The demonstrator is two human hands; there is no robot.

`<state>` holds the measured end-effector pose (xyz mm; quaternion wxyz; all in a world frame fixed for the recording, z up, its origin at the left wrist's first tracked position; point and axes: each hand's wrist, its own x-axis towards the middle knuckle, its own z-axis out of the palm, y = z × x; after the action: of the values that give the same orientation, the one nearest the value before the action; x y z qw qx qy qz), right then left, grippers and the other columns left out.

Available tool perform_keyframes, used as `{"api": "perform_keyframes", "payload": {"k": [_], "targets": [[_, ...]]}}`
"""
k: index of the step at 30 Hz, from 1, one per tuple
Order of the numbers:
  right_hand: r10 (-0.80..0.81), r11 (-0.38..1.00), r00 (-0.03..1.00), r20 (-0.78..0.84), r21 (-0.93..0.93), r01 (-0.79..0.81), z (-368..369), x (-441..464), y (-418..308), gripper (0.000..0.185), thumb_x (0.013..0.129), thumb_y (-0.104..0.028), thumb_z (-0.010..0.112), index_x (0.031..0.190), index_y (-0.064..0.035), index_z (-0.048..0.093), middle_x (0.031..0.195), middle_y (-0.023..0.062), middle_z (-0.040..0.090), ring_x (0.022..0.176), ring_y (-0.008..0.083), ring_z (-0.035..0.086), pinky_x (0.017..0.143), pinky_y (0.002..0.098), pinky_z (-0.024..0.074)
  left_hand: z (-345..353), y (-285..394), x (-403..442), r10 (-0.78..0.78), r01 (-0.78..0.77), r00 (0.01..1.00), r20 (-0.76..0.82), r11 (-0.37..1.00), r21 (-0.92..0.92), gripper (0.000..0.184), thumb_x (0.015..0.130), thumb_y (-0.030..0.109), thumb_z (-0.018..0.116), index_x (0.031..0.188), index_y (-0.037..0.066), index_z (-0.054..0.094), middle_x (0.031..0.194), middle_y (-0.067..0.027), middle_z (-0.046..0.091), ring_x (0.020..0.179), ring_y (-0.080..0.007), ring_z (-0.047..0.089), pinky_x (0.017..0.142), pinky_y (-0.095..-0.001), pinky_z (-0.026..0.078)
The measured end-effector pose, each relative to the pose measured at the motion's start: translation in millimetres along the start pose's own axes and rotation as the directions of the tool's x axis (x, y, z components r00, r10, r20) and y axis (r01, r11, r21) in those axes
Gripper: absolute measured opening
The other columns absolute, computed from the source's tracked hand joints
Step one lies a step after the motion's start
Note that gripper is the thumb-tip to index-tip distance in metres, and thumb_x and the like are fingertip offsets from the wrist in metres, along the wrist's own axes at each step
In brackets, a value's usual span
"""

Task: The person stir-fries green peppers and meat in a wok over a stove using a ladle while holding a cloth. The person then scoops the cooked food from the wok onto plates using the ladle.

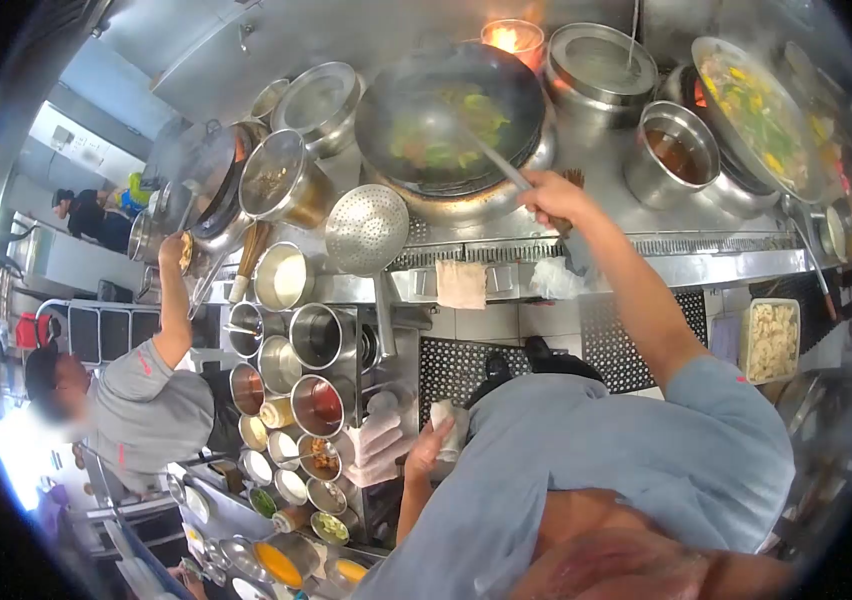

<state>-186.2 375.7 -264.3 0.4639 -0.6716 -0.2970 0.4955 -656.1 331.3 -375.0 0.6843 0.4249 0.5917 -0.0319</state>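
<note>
My right hand [552, 197] is closed around the handle of a ladle [494, 155], reaching over the stove. The ladle's bowl end is in a large black wok [374, 130], blurred by steam. Green and yellow vegetables [471, 115] lie in the wok. Low at my side, my left hand [430, 447] is wrapped round a bunched white cloth [449, 430]. A round perforated strainer [367, 228] lies left of the wok, its handle extending over the counter edge.
Flames [504, 40] rise behind the wok. A pot of brown liquid [679, 155] and a tilted pan of vegetables [761, 120] stand right. Left are several metal containers, including one of red sauce [317, 405]. A co-worker [151, 400] works at another wok [216, 185].
</note>
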Motion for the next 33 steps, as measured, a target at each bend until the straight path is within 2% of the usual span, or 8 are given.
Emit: {"api": "perform_keyframes", "payload": {"k": [4,6,8,11,16,21,26,33], "targets": [[-0.189,0.931,0.948,-0.257,-0.354,0.090,5.5,16.6,5.8,0.057,0.085,-0.007,0.053,0.140,-0.0046,0.039,0.065,0.0034,0.053,0.041,0.0133,0.048,0.039,0.0307,0.0421,9.0,16.0,-31.2,0.058,-0.063,0.998,-0.041,0.987,-0.149,0.054,0.089,0.038,0.062,0.128,0.002,0.050,0.113,-0.0067,0.060,0.102,-0.0181,0.056,0.087,-0.0326,0.045],[-0.049,0.937,0.998,-0.046,0.344,0.062,-9.5,9.6,8.6,0.061,0.086,-0.012,0.055,0.141,-0.0039,0.033,0.069,0.0062,0.054,0.042,0.0127,0.047,0.039,0.0302,0.0386,1.7,9.7,-22.7,0.114,-0.131,0.991,-0.076,0.950,-0.285,0.050,0.089,0.033,0.064,0.127,0.004,0.051,0.112,-0.0058,0.060,0.098,-0.0156,0.058,0.081,-0.0301,0.048],[-0.077,0.986,0.986,-0.147,0.133,0.097,2.9,10.5,15.5,0.057,0.086,-0.012,0.054,0.139,-0.0054,0.037,0.066,0.0037,0.051,0.041,0.0114,0.045,0.038,0.0291,0.0378,-7.1,14.3,-21.1,0.189,-0.197,0.980,-0.057,0.920,-0.338,0.048,0.088,0.031,0.064,0.126,0.004,0.052,0.113,-0.0069,0.060,0.097,-0.0175,0.060,0.083,-0.0309,0.049],[-0.267,0.963,0.912,-0.310,-0.130,0.237,64.3,-3.5,28.2,0.050,0.086,-0.010,0.054,0.134,-0.0043,0.043,0.058,-0.0001,0.044,0.040,0.0093,0.043,0.037,0.0269,0.0367,-31.2,55.6,-33.9,0.223,-0.242,0.962,-0.158,0.964,-0.112,0.048,0.082,0.028,0.067,0.118,0.001,0.054,0.101,-0.0066,0.062,0.091,-0.0165,0.057,0.080,-0.0317,0.047],[-0.139,0.865,0.990,0.033,0.491,0.105,112.4,-33.0,0.7,0.049,0.086,-0.010,0.054,0.132,-0.0020,0.041,0.054,-0.0001,0.043,0.039,0.0092,0.043,0.036,0.0252,0.0347,-158.4,113.1,12.2,0.710,-0.432,0.525,-0.469,0.698,0.571,0.046,0.076,0.013,0.065,0.118,0.002,0.051,0.105,-0.0231,0.062,0.100,-0.0407,0.060,0.084,-0.0433,0.048],[-0.116,0.993,0.979,0.167,0.030,0.112,206.7,-26.1,-14.0,0.037,0.084,-0.011,0.057,0.118,-0.0033,0.049,0.058,0.0007,0.047,0.037,0.0092,0.041,0.036,0.0247,0.0334,-281.3,197.7,99.5,0.745,-0.129,0.549,-0.379,0.524,0.842,0.068,0.078,0.012,0.060,0.140,0.026,0.037,0.122,-0.0216,0.054,0.110,-0.0380,0.056,0.091,-0.0461,0.046],[-0.139,0.784,0.962,0.236,-0.567,0.253,316.4,4.2,-7.7,0.042,0.082,-0.014,0.057,0.121,-0.0026,0.047,0.066,0.0120,0.058,0.048,0.0227,0.057,0.047,0.0372,0.0464,-308.7,223.0,165.1,0.634,0.031,0.731,-0.252,0.338,0.941,0.038,0.080,0.017,0.061,0.117,0.018,0.059,0.118,-0.0194,0.057,0.102,-0.0357,0.062,0.083,-0.0462,0.051],[-0.123,0.492,0.978,0.167,-0.846,0.207,382.0,26.3,19.3,0.040,0.081,-0.013,0.051,0.115,0.0075,0.046,0.090,0.0333,0.062,0.089,0.0468,0.061,0.082,0.0537,0.0464,-302.1,203.9,154.3,0.810,-0.070,0.483,-0.332,0.414,0.908,0.023,0.083,0.016,0.053,0.105,0.010,0.059,0.110,-0.0198,0.054,0.090,-0.0395,0.063,0.076,-0.0485,0.052]]}}
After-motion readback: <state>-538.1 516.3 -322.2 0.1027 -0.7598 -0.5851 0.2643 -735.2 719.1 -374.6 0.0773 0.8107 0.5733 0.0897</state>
